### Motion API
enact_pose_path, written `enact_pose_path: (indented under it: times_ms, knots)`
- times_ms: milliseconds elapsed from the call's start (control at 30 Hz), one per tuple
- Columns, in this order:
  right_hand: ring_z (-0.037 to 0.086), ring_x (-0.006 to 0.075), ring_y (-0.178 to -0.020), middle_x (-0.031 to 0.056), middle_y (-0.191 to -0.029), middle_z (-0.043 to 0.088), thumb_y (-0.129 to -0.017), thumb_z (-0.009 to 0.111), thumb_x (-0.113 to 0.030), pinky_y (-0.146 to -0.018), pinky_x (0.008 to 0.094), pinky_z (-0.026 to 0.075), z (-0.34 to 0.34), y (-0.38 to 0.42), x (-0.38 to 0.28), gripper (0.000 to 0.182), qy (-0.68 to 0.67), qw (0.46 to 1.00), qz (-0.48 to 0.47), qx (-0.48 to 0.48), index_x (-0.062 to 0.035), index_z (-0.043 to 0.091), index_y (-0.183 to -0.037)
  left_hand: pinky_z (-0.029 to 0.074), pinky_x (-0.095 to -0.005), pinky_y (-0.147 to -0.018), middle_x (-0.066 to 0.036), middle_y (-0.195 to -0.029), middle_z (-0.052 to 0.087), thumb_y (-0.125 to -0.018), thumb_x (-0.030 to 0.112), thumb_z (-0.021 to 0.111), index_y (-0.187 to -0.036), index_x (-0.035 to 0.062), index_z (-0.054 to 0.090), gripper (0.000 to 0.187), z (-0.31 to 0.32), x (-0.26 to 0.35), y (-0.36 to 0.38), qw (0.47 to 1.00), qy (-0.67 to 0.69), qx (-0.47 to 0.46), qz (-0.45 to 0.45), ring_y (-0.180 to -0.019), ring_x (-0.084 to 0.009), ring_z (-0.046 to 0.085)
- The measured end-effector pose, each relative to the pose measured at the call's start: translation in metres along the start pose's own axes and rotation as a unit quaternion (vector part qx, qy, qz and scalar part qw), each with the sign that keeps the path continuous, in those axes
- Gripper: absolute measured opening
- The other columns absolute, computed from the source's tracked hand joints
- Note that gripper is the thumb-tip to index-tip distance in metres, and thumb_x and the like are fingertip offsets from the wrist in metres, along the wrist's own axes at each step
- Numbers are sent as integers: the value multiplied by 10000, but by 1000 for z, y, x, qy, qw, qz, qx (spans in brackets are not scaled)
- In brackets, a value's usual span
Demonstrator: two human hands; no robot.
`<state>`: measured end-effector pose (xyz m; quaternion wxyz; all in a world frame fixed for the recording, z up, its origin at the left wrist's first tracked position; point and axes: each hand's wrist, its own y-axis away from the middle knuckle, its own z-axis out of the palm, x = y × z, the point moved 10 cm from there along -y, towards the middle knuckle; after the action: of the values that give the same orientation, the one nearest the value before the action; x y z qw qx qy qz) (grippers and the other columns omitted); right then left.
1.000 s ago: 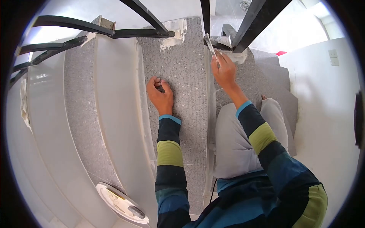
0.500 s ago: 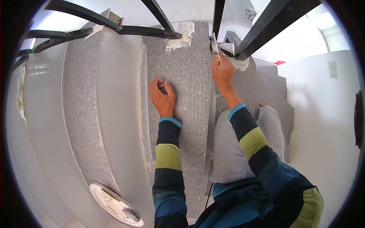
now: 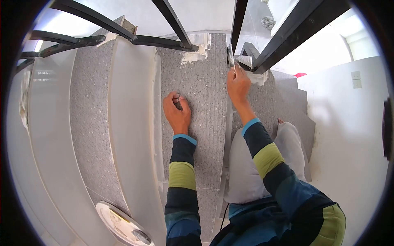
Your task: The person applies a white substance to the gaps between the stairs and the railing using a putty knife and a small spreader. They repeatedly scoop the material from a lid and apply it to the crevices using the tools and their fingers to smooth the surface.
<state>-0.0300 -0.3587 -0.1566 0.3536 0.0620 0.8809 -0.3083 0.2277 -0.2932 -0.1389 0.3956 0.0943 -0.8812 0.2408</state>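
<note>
In the head view my right hand (image 3: 239,85) grips a narrow putty knife (image 3: 231,56) smeared with white. Its blade points away from me, beside the foot of a black metal post (image 3: 238,24) at the stair edge. My left hand (image 3: 177,112) rests on the grey speckled stair tread (image 3: 205,98), its fingers loosely curled and nothing visible in them. White filler (image 3: 201,50) is spread in a rough patch at the tread's far end. Another white patch (image 3: 259,78) lies near the railing on the lower tread, to the right of my right hand.
Black railing bars (image 3: 172,20) cross the far side, and a thick slanted bar (image 3: 295,33) stands at the right. A round white lid (image 3: 107,212) carrying filler and a grey scraper (image 3: 140,236) lies at lower left. Further steps descend to the right by a white wall (image 3: 344,123).
The view has tilted slightly, so the scene sits lower in it. My right hand and the putty knife have shifted slightly along the post's foot; my left hand stays on the tread.
</note>
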Motion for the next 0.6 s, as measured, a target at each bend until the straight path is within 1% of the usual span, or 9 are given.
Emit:
enact_pose_path:
  times_ms: [100, 167, 200, 267, 300, 367, 467, 600]
  knots:
    - [611, 311, -736, 178, -876, 627, -812, 508, -114, -627, 391, 481, 1, -1, 2, 264, -9, 1000, 7, -5, 28, 604, -1012, 424, -333, -708, -91, -847, 524, -776, 73, 557, -984, 9, 541, 218, 0, 0, 0, 1000, 0, -1, -2, -755, -214, 503]
    - [599, 312, -699, 161, -837, 620, -844, 486, -114, -590, 380, 462, -4, -2, -2, 254, -26, 999, -24, 27, 10, 598, -1036, 426, -332, -705, -92, -846, 527, -777, 74, 557, -985, 8, 541, 219, 1, -1, 0, 1000, -1, -1, -3, -753, -214, 504]
    - [599, 312, -699, 161, -837, 620, -844, 486, -114, -590, 380, 462, -5, -2, -1, 254, -24, 999, -23, 28, 10, 598, -1036, 428, -331, -702, -93, -846, 529, -779, 76, 556, -986, 7, 541, 219, 1, -2, 1, 1000, -2, 1, -3, -751, -213, 506]
    - [591, 322, -753, 176, -868, 617, -859, 474, -127, -650, 389, 458, -5, -3, -4, 271, -37, 999, -34, 19, 22, 580, -1059, 430, -331, -699, -94, -846, 533, -779, 76, 556, -986, 6, 542, 219, 1, -1, 1, 1000, 0, 2, 2, -747, -213, 508]
    - [591, 322, -753, 176, -868, 617, -859, 474, -127, -650, 389, 458, -6, -4, -5, 271, -36, 999, -33, 20, 22, 580, -1059, 431, -332, -696, -95, -845, 536, -779, 76, 556, -986, 5, 543, 219, 1, 0, 0, 1000, 1, 6, 7, -743, -213, 509]
    - [580, 333, -798, 186, -886, 611, -868, 469, -144, -689, 397, 446, -3, -4, -2, 288, -43, 998, -34, 8, 32, 566, -1075, 432, -333, -695, -96, -845, 538, -777, 75, 556, -985, 4, 543, 220, 1, -1, 0, 1000, 1, 4, 6, -739, -213, 510]
    - [573, 341, -804, 186, -928, 613, -867, 449, -154, -716, 414, 452, 7, -8, 0, 306, -48, 997, -57, 5, 37, 556, -1081, 432, -334, -695, -98, -844, 539, -774, 72, 557, -983, 2, 544, 221, 1, -1, 0, 1000, -5, 3, 4, -737, -214, 511]
    - [573, 346, -809, 192, -929, 607, -871, 450, -170, -711, 411, 454, 17, -11, 6, 314, -59, 997, -35, -23, 50, 557, -1070, 433, -334, -697, -99, -847, 537, -770, 68, 559, -979, 5, 544, 219, 1, -2, 0, 1000, 1, 4, 8, -738, -219, 512]
